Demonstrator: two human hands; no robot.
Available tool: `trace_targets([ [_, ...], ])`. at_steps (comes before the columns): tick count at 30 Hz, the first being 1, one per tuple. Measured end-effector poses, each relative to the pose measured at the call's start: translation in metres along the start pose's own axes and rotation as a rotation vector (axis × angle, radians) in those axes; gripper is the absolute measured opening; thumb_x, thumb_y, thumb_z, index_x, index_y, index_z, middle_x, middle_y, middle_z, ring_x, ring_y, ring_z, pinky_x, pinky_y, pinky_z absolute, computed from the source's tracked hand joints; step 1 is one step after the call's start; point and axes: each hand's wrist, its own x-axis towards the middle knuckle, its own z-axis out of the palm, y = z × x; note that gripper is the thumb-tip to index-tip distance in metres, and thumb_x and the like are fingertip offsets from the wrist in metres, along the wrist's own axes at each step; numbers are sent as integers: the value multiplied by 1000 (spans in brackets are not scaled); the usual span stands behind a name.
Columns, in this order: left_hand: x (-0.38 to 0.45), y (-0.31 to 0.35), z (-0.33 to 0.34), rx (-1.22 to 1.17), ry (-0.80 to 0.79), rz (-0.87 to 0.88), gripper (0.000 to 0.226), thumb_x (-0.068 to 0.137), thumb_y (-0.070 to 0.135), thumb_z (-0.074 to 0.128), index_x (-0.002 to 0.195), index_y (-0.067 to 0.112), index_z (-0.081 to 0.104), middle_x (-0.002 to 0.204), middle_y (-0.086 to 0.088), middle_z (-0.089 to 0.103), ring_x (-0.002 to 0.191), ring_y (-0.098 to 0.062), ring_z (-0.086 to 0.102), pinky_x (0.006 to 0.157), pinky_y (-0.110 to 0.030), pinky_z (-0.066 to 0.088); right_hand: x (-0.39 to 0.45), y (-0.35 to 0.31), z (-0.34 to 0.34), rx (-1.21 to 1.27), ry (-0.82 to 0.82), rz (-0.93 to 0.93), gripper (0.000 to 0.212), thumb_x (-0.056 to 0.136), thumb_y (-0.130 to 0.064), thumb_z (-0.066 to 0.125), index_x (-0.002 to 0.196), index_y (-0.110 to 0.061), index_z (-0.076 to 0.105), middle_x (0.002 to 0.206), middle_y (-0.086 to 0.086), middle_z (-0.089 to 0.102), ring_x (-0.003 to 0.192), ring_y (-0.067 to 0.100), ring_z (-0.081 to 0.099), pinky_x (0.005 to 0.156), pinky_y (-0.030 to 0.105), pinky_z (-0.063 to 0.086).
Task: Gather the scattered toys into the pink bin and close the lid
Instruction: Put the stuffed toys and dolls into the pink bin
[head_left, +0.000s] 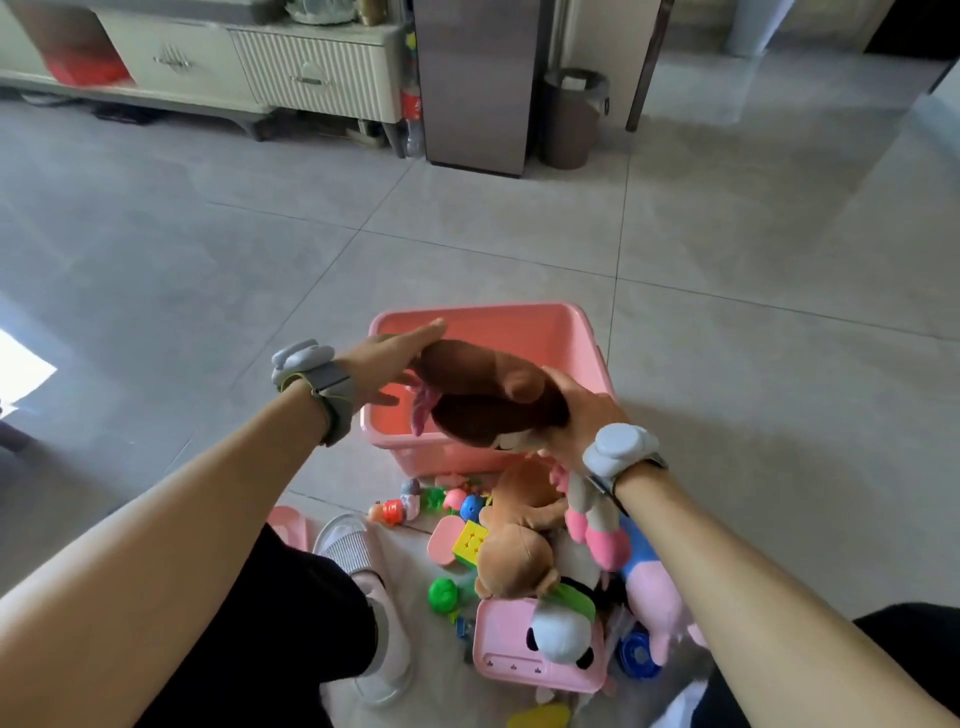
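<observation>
Brown plush toy (488, 400) hangs over the pink bin (587, 338), right hand (582, 410) fingers curled gripping it, left hand (395, 353) fingers straight, touching it.

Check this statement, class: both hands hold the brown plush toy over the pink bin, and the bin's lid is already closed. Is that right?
One detail is wrong. The head view shows the left hand and right hand holding the brown plush toy over the pink bin, but the bin is open; no lid covers it.
</observation>
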Motion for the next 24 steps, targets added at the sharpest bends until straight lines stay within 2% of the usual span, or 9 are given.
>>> trace_targets([
  [3,0,1,6,-209,38,78,50,89,60,54,115,19,65,104,-2,71,97,-17,66,89,-37,53,1,-14,12,294,-57,119,50,83,-16,66,131,-22,50,109,-1,67,104,18,63,87,28,47],
  [5,2,2,11,-221,124,152,40,93,52,53,117,21,63,107,5,68,99,-12,62,94,-37,51,-1,-26,20,446,54,109,50,77,-9,67,123,-28,56,89,-23,66,85,-8,62,78,14,42],
  [7,7,1,14,-121,218,224,37,96,46,52,120,21,64,115,3,65,104,-14,59,95,-34,49,1,-32,25,594,94,126,53,70,-3,69,118,-25,60,70,-28,64,62,-21,57,61,1,40],
  [9,10,0,15,-28,285,279,26,96,41,53,107,22,67,105,1,66,93,-16,60,79,-27,49,4,-36,23,711,0,163,47,76,8,66,111,-22,58,75,-22,61,53,-15,59,48,-1,39],
  [12,20,-2,17,59,319,292,19,97,36,52,100,22,64,83,2,63,73,-13,57,58,-20,48,13,-38,19,782,-57,245,41,79,-1,69,111,-26,58,79,-13,63,68,4,63,51,8,45],
  [15,41,-9,20,-101,208,48,42,89,58,55,104,18,60,101,-4,66,94,-24,63,81,-36,55,30,-35,21,814,-50,330,37,80,-5,70,111,-23,59,84,-5,65,70,9,60,54,12,47],
  [18,57,-21,21,-181,26,-97,89,62,81,64,128,22,52,123,-2,62,106,-25,62,79,-38,55,42,-31,25,906,-49,372,37,82,-2,69,116,-13,59,91,1,66,72,9,60,54,10,49],
  [21,78,-28,24,-183,-16,-75,104,55,76,74,140,29,35,126,1,52,112,-26,58,82,-39,54,60,-31,33,941,-105,382,29,85,-6,68,110,-17,58,92,0,67,77,14,64,59,12,52],
  [24,109,-24,26,-211,120,-1,116,54,63,83,147,28,24,128,-1,53,113,-24,57,90,-43,54,84,-38,45,969,-126,367,31,89,-12,66,120,-12,57,104,6,67,87,18,65,65,15,54],
])
